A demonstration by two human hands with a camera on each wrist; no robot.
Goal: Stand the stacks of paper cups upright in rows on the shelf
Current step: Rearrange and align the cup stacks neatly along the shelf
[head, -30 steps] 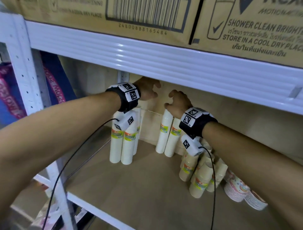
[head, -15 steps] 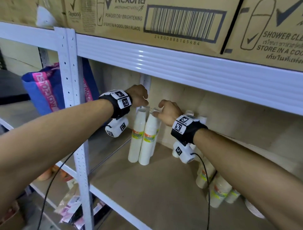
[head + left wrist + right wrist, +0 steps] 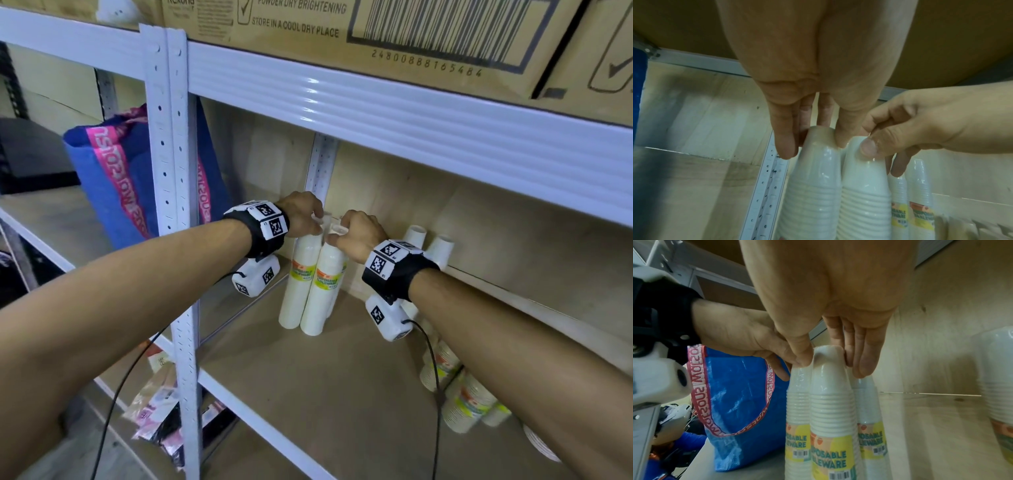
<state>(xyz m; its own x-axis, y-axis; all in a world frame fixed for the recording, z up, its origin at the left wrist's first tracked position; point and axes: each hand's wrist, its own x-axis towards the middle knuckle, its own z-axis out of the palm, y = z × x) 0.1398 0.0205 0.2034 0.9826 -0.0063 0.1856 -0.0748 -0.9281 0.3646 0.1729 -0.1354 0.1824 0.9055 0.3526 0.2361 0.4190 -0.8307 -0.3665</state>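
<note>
On the shelf (image 3: 308, 383), the left hand (image 3: 303, 214) and right hand (image 3: 359, 233) each grip the top of an upright cup stack (image 3: 301, 281), near the white post (image 3: 171, 205).

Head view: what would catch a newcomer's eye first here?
Both hands meet at the back left corner of the shelf: the left hand and right hand each pinch the top of an upright wrapped cup stack. Behind the post hangs a blue bag; more stacks lie tumbled at right.
</note>
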